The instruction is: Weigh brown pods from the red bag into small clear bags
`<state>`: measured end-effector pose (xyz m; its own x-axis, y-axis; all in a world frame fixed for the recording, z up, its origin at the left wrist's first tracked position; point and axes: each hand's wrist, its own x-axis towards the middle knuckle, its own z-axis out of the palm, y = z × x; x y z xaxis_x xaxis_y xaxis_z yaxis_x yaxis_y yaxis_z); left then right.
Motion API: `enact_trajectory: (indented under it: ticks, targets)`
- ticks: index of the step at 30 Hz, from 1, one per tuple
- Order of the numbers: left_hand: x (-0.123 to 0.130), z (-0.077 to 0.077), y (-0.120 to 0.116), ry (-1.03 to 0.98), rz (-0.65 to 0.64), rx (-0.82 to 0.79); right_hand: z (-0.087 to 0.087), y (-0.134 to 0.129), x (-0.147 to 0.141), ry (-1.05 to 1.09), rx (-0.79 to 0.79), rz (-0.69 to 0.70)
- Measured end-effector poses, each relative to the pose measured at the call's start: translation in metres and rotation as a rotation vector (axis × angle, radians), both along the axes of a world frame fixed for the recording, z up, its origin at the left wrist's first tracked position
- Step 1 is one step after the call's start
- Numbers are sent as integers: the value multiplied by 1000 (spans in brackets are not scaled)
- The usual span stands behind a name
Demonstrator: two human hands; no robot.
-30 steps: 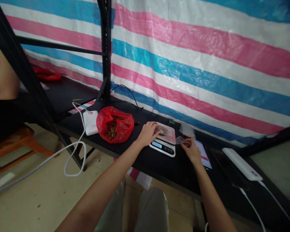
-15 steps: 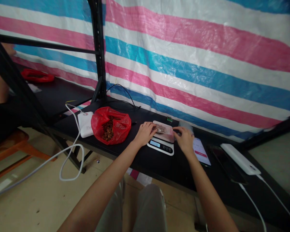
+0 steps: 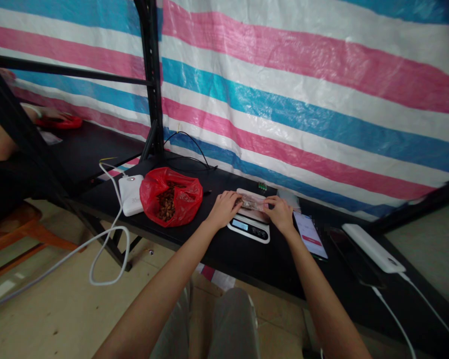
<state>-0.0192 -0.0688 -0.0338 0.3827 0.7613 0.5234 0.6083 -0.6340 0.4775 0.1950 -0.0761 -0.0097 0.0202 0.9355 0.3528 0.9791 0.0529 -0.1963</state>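
Observation:
A white digital scale (image 3: 265, 235) with a lit display lies on the black table. Over its platform is a small clear plastic bag (image 3: 252, 203) with brownish contents. My left hand (image 3: 224, 207) has its fingers closed on the bag's left end. The right end is pinched by my right hand (image 3: 279, 213). To the left, an open red plastic bag (image 3: 189, 199) holds many small brown pieces (image 3: 167, 203).
A white power bank (image 3: 131, 194) with a cable is left of the red bag. Rightward lie a lit phone (image 3: 310, 235), a dark phone (image 3: 353, 254) and another white power bank (image 3: 372, 247). Beyond the black rack post (image 3: 153, 75), another person's hand (image 3: 52, 113) touches a red bag.
My right hand has moved slightly left, onto the clear bag's end, and the bag looks narrower. At the far left, the other person's hand has come over their red bag.

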Motion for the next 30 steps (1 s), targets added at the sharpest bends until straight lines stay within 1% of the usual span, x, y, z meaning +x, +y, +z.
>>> enact_trajectory:
  ticks: [3,6,10,13,19,24,30]
  targets:
    - [0,0,0,4,0,-2,3,-3,-2,-61,7,2]
    - [0,-1,0,12,6,-1,6,-5,-2,-122,15,41]
    - [0,0,0,22,10,-5,9,-4,-1,-151,8,94]
    - [0,0,0,25,9,-11,9,-1,4,-132,17,132]
    - [-1,1,-2,43,3,-8,3,9,18,-30,-3,211]
    - [-1,0,0,47,8,-6,4,9,16,-71,-12,193]
    - [-3,0,-1,60,39,15,17,9,12,-148,-33,196]
